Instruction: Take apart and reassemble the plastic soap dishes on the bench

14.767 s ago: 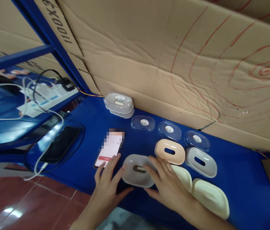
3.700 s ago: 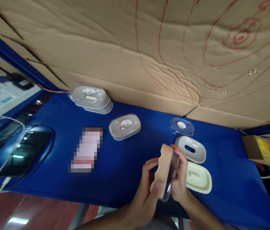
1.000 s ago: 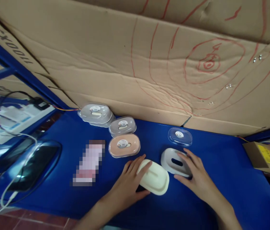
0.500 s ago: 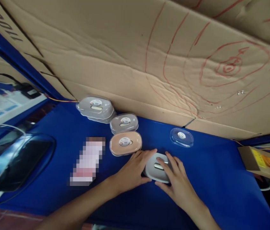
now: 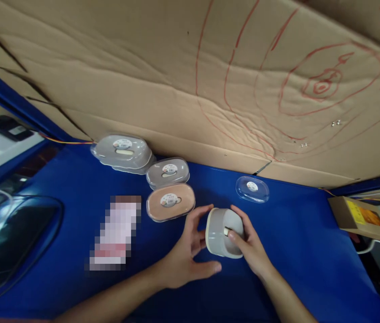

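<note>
A grey oval plastic box (image 5: 215,233) with a small cream tab is tilted up on its side in front of me. My right hand (image 5: 252,249) grips its right end, the thumb by the tab and the fingers behind. Just left of the box, my left hand (image 5: 190,251) is open, thumb and fingers spread apart around its near side. Whether the left fingertips touch the box I cannot tell. Beyond my left hand lie a peach oval box (image 5: 158,202) under a clear lid and a grey oval box (image 5: 154,175). A loose clear lid (image 5: 260,190) rests farther right.
Stacked grey boxes (image 5: 136,161) stand at the back left by the cardboard wall (image 5: 125,80). A pixelated flat item (image 5: 117,229) lies on the blue table (image 5: 298,251). At far left is a dark tablet-like device (image 5: 18,246) with cables; a cardboard box (image 5: 351,217) is at right.
The grey box in my hands has been tipped up, its side turned leftward. My left hand has opened and drawn slightly away, while the right keeps hold. The view has shifted a little.
</note>
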Motion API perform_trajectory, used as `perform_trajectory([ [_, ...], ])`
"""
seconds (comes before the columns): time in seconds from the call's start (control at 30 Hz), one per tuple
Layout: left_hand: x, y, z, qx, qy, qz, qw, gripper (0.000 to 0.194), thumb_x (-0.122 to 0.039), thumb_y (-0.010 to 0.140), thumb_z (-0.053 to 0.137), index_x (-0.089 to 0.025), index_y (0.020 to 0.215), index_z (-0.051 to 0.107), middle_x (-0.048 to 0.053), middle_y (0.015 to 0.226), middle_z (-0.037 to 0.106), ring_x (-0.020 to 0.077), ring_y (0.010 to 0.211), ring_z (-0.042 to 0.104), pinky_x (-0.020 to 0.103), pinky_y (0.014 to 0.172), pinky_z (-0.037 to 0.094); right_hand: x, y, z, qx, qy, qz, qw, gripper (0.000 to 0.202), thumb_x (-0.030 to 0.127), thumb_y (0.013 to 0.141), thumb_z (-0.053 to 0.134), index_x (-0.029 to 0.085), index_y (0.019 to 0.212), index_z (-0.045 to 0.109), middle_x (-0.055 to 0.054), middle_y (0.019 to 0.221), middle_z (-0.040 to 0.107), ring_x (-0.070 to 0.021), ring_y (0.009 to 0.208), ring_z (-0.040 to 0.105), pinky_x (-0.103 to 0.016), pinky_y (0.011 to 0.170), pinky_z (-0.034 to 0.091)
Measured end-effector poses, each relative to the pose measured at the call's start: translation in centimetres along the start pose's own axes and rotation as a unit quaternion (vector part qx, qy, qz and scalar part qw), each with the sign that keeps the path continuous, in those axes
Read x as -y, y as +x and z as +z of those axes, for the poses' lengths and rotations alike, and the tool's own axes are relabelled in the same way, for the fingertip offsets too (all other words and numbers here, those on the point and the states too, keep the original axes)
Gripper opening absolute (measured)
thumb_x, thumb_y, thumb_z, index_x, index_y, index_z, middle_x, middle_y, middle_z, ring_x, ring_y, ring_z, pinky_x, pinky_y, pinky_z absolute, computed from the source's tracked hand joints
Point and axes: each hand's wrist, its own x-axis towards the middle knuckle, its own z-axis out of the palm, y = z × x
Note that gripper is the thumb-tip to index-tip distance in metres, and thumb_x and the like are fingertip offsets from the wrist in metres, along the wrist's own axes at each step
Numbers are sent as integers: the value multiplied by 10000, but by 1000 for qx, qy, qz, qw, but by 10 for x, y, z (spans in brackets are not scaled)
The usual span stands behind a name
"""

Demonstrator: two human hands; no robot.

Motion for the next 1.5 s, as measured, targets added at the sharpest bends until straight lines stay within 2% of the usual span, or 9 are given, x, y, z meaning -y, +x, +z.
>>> perform_trajectory([
  [0.1, -3, 3, 6, -31, -134, -87, 987, 1107, -531, 735, 940, -366, 1629, 308, 144, 1650, 446, 368, 1467, 511, 541, 1190, 432, 10, -4, 4, -57, -91, -48, 993, 591, 496, 980, 684, 283, 1502, 509, -117, 1465, 624, -296, 1297, 655, -446, 1089, 558],
  [0.27, -2, 10, 7, -81, -191, -228, 951, 537, -428, 898, 819, -155, 1340, 682, 168, 1305, 746, 366, 1237, 696, 521, 1101, 505, 10, 25, -32, -36, -188, -157, 969, 517, 421, 1119, 390, 307, 1622, 361, -121, 1585, 533, -272, 1407, 577, -480, 1155, 493],
  [0.4, 1, 12, 3, -104, -192, -225, 949, 509, -468, 957, 754, -192, 1374, 663, 142, 1345, 740, 331, 1243, 703, 507, 1103, 512, -11, 59, -66, -118, -400, -154, 896, 608, 457, 1089, 475, 254, 1644, 334, -165, 1686, 385, -369, 1601, 284, -673, 1253, 260],
  [0.47, 1, 14, 0, -121, -202, -222, 946, 529, -511, 979, 713, -202, 1402, 641, 143, 1382, 723, 334, 1280, 685, 524, 1116, 506, -21, 63, -74, -101, -429, -151, 885, 604, 469, 1070, 514, 274, 1625, 380, -163, 1643, 444, -390, 1586, 312, -712, 1232, 249],
  [0.73, 1, 19, -8, -157, -224, -240, 931, 529, -535, 1034, 601, -189, 1434, 616, 151, 1438, 691, 353, 1337, 646, 561, 1109, 514, -22, 51, -82, -50, -345, -121, 929, 636, 587, 950, 698, 311, 1498, 532, -144, 1600, 483, -379, 1505, 448, -656, 1212, 342],
  [0.87, 1, 16, -5, -126, -229, -231, 937, 558, -570, 1039, 580, -189, 1446, 608, 140, 1405, 714, 341, 1327, 654, 548, 1134, 496, -9, 47, -73, -45, -250, -141, 957, 608, 539, 983, 667, 263, 1498, 502, -156, 1516, 572, -317, 1402, 572, -508, 1129, 510],
  [1.07, -7, 17, -4, -122, -209, -200, 950, 581, -620, 1007, 608, -214, 1422, 629, 142, 1388, 717, 345, 1264, 685, 498, 1046, 551, 19, 19, -27, 132, -232, -210, 941, 673, 482, 963, 731, 304, 1555, 464, -140, 1662, 428, -332, 1525, 450, -510, 1199, 469],
  [1.2, -9, 17, -5, -122, -174, -165, 963, 598, -525, 887, 816, -215, 1371, 649, 143, 1384, 711, 355, 1263, 673, 441, 1010, 548, 23, 11, -15, 105, -278, -271, 915, 690, 399, 984, 729, 305, 1584, 402, -153, 1691, 364, -357, 1576, 355, -577, 1215, 445],
  [1.5, -13, 11, -1, -33, -162, -61, 984, 850, -509, 715, 962, -245, 1438, 602, 142, 1485, 631, 396, 1407, 555, 552, 1176, 419, 27, 1, -36, 60, -327, -386, 861, 749, 334, 944, 795, 301, 1600, 436, -106, 1724, 324, -397, 1550, 384, -588, 1142, 537],
])
